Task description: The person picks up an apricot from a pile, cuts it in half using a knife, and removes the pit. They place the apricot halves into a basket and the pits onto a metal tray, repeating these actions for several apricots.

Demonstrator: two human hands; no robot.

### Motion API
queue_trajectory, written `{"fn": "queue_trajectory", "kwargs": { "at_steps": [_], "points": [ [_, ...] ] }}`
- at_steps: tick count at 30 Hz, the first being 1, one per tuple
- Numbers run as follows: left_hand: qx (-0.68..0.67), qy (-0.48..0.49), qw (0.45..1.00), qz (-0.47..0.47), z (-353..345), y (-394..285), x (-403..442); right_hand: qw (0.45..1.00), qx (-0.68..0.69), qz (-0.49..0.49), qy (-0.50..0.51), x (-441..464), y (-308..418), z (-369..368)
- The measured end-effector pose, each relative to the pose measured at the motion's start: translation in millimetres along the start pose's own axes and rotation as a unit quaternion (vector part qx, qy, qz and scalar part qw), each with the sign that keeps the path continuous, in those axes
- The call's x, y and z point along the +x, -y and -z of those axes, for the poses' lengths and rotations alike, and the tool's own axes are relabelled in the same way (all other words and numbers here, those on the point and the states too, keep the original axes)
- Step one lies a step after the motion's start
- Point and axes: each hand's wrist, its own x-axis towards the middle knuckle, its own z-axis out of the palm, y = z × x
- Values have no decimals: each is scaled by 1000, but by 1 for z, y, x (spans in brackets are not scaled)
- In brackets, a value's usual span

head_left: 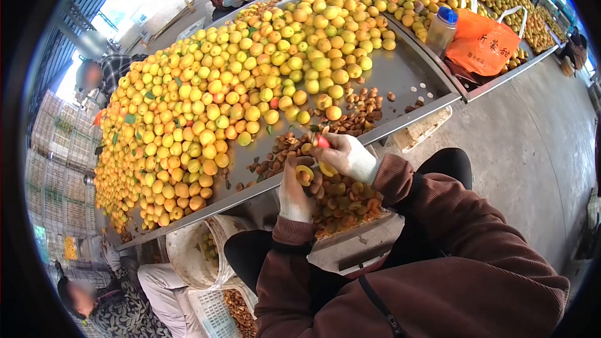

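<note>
- Right hand (352,155), gloved: clenched round a red-handled tool (322,141), at the tabletop's (410,69) near edge.
- Left hand (293,191), gloved: grasping a cut yellow fruit (304,176), just beside the right.
- Below both: fruit halves (344,203), heaped.
- Just past the hands: brown pits (285,152) on the metal.
- Farther out: a broad mound of whole fruit (194,100).
- Far right: an orange bag (482,44) beside a blue-capped bottle (442,30).
- Lower left: a white bucket (191,260), tilted.

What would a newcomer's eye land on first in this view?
Probably the great heap of yellow-orange fruit covering much of the metal table, left and centre. Next, the bright orange bag at upper right, beside a blue-capped bottle. Near the middle, the right hand grips something red.
</note>
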Motion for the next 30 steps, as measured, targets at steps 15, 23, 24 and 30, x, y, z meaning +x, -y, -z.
{"fn": "queue_trajectory", "kwargs": {
  "at_steps": [15, 23, 24, 30],
  "points": [
    [-40, -28, 998, 38, -24, 25, 6, 928, 352, 18, -121, 4, 34, -22],
    [-26, -7, 998, -60, -19, 27, 3, 932, 335, 67, -124, 2, 33, -28],
    [-27, -8, 998, -60, -17, 29, 7, 932, 335, 67, -123, 3, 32, -30],
    [424, -28, 856, -294, 2, 49, 33, 970, 156, 104, -152, 14, 16, -47]
  ]
}}
